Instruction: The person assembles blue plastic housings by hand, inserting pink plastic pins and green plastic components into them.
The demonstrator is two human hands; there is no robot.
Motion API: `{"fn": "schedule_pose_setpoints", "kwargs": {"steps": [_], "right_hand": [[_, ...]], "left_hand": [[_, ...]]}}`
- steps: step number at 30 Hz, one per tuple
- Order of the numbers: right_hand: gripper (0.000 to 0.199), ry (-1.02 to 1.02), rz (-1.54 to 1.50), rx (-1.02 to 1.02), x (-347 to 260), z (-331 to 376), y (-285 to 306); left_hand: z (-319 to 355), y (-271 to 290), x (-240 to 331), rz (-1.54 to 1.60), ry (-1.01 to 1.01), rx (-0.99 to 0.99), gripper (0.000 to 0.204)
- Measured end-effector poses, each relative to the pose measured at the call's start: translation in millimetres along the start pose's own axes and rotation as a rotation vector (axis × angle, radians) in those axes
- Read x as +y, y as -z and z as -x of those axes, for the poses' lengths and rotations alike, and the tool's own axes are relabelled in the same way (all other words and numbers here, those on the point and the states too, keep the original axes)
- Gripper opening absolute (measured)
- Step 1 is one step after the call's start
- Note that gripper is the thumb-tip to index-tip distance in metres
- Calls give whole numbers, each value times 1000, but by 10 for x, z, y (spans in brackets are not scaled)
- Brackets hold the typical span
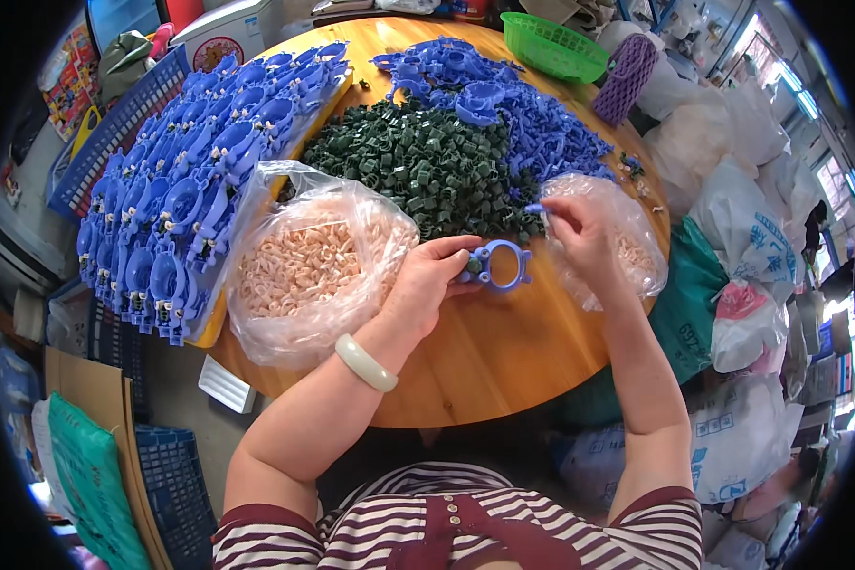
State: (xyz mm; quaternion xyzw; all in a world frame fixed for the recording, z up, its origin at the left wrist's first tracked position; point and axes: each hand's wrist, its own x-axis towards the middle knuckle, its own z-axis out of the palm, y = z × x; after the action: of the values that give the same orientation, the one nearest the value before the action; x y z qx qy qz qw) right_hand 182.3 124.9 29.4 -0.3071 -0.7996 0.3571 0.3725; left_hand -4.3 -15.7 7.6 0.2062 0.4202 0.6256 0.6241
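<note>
In my left hand (429, 275) is a blue plastic part with a round ring (485, 268); fingers and thumb close on its left end, where a dark green bit shows. My right hand (581, 233) pinches a small blue plastic piece (535, 208), up and to the right of the ring and apart from it. Just beyond both hands lies a heap of dark green plastic pieces (418, 157). Small blue pieces (553, 133) are piled behind it on the right. A clear bag of peach-coloured pieces (299, 261) sits beside my left forearm; a similar bag (632, 247) is by my right wrist.
A yellow-edged tray at left carries rows of blue parts (185, 180). More blue ringed parts (446, 66) lie at the back of the round wooden table (475, 370). A green basket (553, 47) and purple mesh roll (625, 81) stand far right. Stuffed bags (746, 228) crowd the right side.
</note>
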Motion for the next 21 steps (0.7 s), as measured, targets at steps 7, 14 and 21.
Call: {"fn": "schedule_pose_setpoints", "kwargs": {"steps": [7,14,21], "right_hand": [[16,172,488,-71,-268,612,28],[22,53,409,-208,-391,659,96],[26,312,430,-364,-308,487,84]], "left_hand": [[3,4,46,74,-127,-12,23],[15,41,59,57,-127,-34,29],[18,37,56,52,-126,-19,30]]}}
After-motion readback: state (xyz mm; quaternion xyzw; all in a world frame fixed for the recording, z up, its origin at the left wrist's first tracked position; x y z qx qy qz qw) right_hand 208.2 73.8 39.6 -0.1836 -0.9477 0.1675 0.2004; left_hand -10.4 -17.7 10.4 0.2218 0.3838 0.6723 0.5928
